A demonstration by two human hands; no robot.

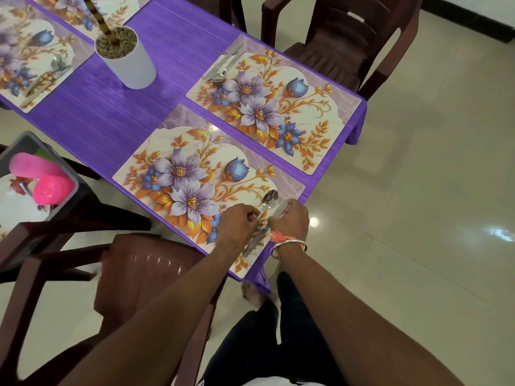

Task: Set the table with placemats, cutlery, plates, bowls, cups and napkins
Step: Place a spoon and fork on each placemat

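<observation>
A floral placemat (195,174) lies at the near edge of the purple table (125,115). At its right end my left hand (238,225) pinches the handle of a steel spoon (269,200), whose bowl points away from me. Beside it my right hand (291,220) holds a table knife (255,242) that lies along the mat's edge; its blade tip shows past my fingers. A second floral placemat (278,107) farther along carries a knife and spoon (223,65) at its far end. A third mat (28,62) at the far left also holds cutlery.
A white pot with a plant stem (126,59) stands mid-table. A grey bin (39,176) at the left holds pink cups and white plates. Dark brown plastic chairs stand close by me (145,271) and at the table's far end (348,43). Glossy tiled floor lies to the right.
</observation>
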